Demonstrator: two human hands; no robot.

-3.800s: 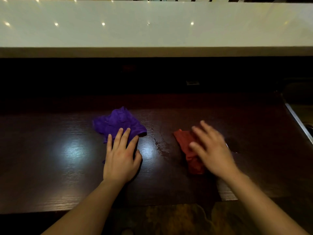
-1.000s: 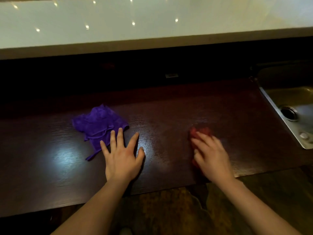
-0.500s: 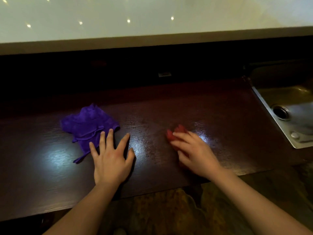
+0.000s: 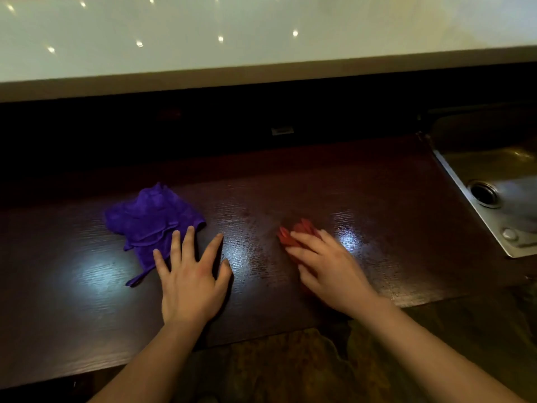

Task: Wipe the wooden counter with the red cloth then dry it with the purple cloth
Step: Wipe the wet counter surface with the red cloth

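The dark wooden counter [image 4: 377, 199] runs across the view, with wet streaks between my hands. My right hand [image 4: 328, 269] presses flat on the red cloth [image 4: 293, 232], which is mostly hidden under the palm; only a bunched edge shows past the fingertips. The purple cloth [image 4: 151, 219] lies crumpled at the left middle. My left hand [image 4: 191, 274] rests flat on the counter with fingers spread, its two outer fingertips over the purple cloth's near edge.
A steel sink [image 4: 491, 199] with a round drain is set into the counter at the right. A raised pale ledge [image 4: 261, 48] runs along the back above a dark recess. The counter's front edge lies just below my wrists.
My right hand has slid the red cloth leftward across the counter and is now blurred in motion. The left hand and purple cloth have stayed put.
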